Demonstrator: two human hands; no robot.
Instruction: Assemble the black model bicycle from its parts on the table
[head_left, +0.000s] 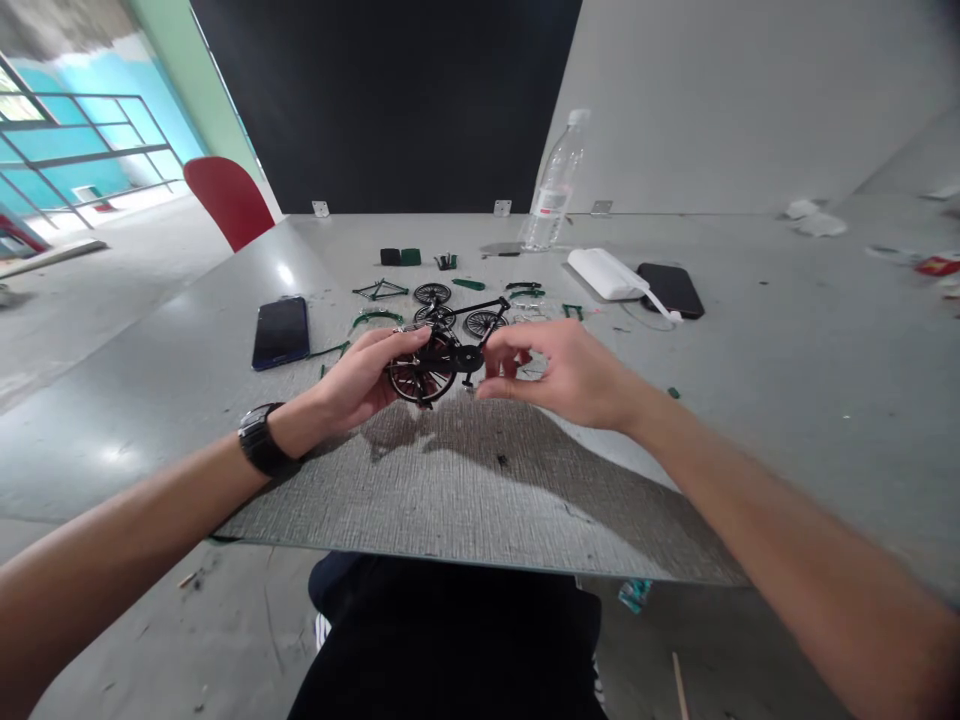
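Observation:
A black miniature bicycle [466, 358] with one spoked wheel fitted is held up just above the table, tilted, its frame reaching to the upper right. My left hand [367, 372] grips it around that wheel, thumb on top and fingers behind. At the crank and pedal side, my right hand [559, 372] has its fingers curled inward, with thumb and forefinger close to the small pedal [469, 382]. Whether those fingertips pinch a small part is hidden. Behind the bicycle lie loose spoked wheels [433, 293], a green frame [381, 290] and a curved green strip [377, 316].
A dark phone [280, 332] lies left of the parts. To the right are a white power bank [606, 274] with a cable and a black phone [671, 290]. A clear plastic bottle [556, 185] stands at the back. A red chair [229, 200] is beyond the table [450, 510].

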